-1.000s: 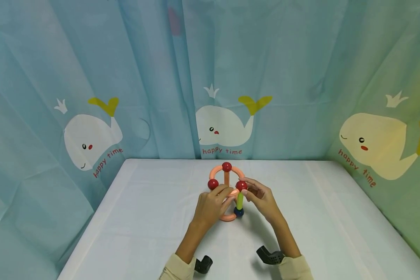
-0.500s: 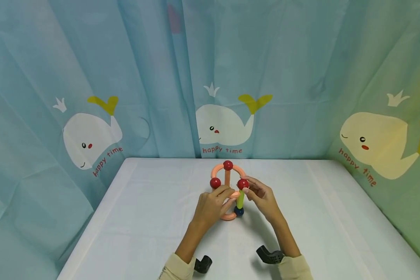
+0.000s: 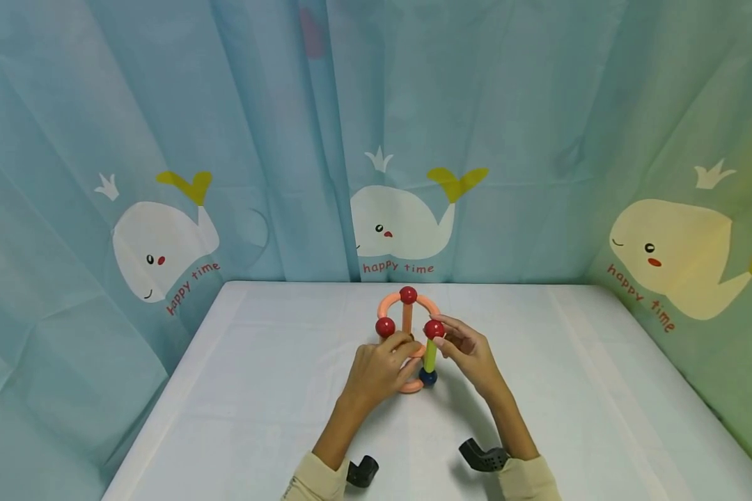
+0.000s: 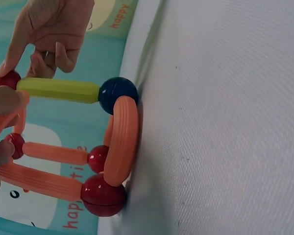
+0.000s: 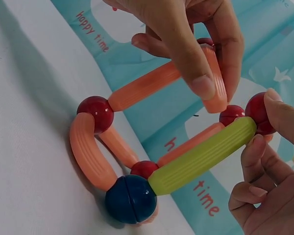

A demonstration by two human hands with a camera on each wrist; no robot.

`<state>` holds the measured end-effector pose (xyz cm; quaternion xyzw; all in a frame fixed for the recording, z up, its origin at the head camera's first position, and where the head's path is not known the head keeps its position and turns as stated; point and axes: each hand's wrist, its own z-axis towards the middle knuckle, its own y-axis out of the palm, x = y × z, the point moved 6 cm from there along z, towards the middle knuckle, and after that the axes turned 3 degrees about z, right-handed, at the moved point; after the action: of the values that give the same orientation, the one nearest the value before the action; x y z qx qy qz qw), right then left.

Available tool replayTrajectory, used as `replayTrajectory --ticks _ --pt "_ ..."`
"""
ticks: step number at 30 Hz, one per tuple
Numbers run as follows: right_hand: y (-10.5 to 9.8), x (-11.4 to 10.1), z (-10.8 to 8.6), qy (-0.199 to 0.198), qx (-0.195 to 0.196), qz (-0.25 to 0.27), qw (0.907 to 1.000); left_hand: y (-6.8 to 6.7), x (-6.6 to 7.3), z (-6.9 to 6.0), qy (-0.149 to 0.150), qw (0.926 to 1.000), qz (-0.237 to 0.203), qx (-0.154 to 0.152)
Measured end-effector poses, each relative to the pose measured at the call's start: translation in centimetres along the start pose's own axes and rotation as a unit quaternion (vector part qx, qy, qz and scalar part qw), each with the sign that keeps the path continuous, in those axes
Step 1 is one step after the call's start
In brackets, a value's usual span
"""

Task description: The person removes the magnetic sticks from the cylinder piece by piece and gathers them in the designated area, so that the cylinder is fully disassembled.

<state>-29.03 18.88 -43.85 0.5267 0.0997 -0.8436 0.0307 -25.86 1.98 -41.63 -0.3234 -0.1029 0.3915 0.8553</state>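
Observation:
A frame of toy sticks and balls stands on the white table, its lower ring made of curved orange sticks. My left hand (image 3: 379, 369) pinches a curved orange stick (image 5: 214, 81) near the top of the frame. In the right wrist view that stick's free end is apart from the red ball (image 5: 258, 112) on the upright green stick (image 5: 203, 155). My right hand (image 3: 473, 356) holds this red ball between thumb and fingertips. Below the green stick sits a dark blue ball (image 4: 118, 95). Another top red ball (image 3: 385, 327) is left of my left hand, which hides part of the frame.
The white table (image 3: 257, 390) extends around the frame on all sides. Behind it hangs a blue curtain (image 3: 526, 139) with printed whales. A black wrist-worn device (image 3: 484, 457) sits by my right sleeve, another (image 3: 363, 472) by the left.
The top of the frame has shifted slightly right. The free end of the curved orange stick in my left hand has dipped a little. Both hands keep their grips.

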Motion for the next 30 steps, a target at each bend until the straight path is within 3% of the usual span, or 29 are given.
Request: replayTrajectory --ticks 14,15,20,22,30 --pt "0.3 -0.2 0.0 0.000 -0.008 -0.010 0.9999 0.2 -0.4 -0.6 0.027 0.9992 0.002 -0.029" --pt "0.3 -0.2 0.0 -0.003 -0.010 -0.012 0.9999 1.0 -0.5 -1.1 0.034 0.9991 0.008 -0.024" --pt "0.3 -0.1 0.0 -0.025 -0.014 -0.021 0.9994 1.2 -0.4 -1.1 0.045 0.9985 0.014 -0.029" --pt "0.3 -0.1 0.0 -0.030 -0.014 -0.024 0.9992 0.4 -0.3 -0.8 0.041 0.9983 0.012 -0.040" --pt "-0.3 0.0 0.1 -0.025 -0.024 -0.014 0.9993 0.3 -0.2 -0.8 0.041 0.9964 0.015 -0.073"
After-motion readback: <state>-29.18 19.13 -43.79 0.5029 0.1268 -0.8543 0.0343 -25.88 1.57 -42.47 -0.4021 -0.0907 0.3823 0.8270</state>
